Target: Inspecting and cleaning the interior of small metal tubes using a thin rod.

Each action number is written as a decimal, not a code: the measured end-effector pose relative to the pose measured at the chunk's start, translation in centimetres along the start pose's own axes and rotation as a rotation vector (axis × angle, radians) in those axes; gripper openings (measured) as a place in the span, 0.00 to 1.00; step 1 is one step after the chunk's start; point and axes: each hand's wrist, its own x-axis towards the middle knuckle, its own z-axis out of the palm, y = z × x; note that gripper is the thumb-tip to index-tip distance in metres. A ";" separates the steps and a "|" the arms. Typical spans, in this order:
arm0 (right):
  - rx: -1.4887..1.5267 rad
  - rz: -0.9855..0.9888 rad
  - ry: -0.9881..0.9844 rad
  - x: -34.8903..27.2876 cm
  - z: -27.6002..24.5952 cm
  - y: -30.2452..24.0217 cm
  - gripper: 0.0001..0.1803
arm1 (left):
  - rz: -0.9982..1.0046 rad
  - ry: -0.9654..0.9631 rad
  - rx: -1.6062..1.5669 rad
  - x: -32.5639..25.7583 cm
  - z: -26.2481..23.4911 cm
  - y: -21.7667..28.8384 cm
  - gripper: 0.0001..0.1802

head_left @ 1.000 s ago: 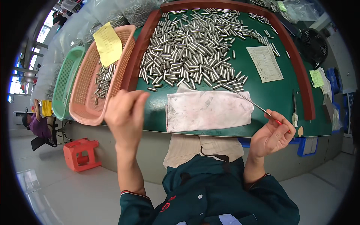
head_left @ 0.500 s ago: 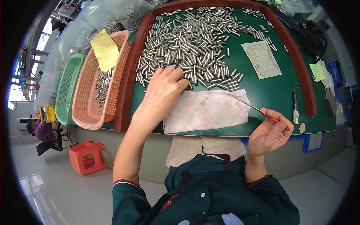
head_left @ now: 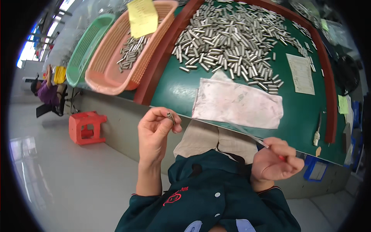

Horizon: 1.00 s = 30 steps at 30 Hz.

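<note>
Green tabletop [head_left: 176, 92] | red stool [head_left: 75, 129] on pale floor [head_left: 69, 185] | left hand [head_left: 154, 133] pinching metal cylinder [head_left: 170, 117] | right hand [head_left: 276, 160] gripping thin rod [head_left: 255, 139]

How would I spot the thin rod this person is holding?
Start at the green tabletop and find the pale, stained cloth along its near edge. Below the cloth's right end, the person's right hand grips the rod, slanting up and left. Unlike the short metal pins piled beyond the cloth, it is long and slender, with red showing within the hand.
</note>
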 end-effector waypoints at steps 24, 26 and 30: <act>0.063 0.058 -0.655 -5.7 8.6 3.5 0.11 | -0.294 0.364 -0.478 -6.2 -6.9 -5.4 0.08; 0.064 0.063 -0.660 -5.7 8.7 3.6 0.11 | -0.284 0.368 -0.466 -6.2 -6.9 -5.5 0.08; 0.052 0.054 -0.690 -5.7 8.7 3.7 0.11 | -0.245 0.364 -0.413 -6.2 -6.7 -5.4 0.08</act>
